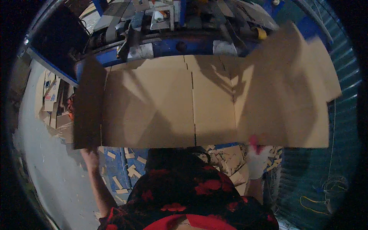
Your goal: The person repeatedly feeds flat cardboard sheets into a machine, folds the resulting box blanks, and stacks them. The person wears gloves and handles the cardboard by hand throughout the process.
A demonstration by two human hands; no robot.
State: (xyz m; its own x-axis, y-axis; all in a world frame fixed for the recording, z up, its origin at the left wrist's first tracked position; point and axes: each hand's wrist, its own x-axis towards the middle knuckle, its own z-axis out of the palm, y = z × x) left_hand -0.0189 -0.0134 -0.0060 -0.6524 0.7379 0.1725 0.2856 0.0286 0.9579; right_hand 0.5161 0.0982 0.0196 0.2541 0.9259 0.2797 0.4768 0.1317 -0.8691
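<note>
A wide sheet of creased, slotted brown cardboard [149, 103], a box blank, spans the view in front of me. Its left flap folds up, and its right panels bend upward and look blurred. My left hand [91, 156] is bare and closed at the near left edge of the cardboard, its fingers mostly hidden beneath. My right hand [259, 157], in a white glove with pinkish-red at the fingertips, grips the near edge right of the middle. Some of its fingers lie hidden under the sheet.
Beyond the cardboard stands a blue machine [180, 46] with rollers and straps. Cardboard scraps [132, 171] litter the floor below, and more cardboard pieces [53, 99] are stacked at the left. A green corrugated wall [345, 126] rises at the right, with a yellow cable [312, 209] near it.
</note>
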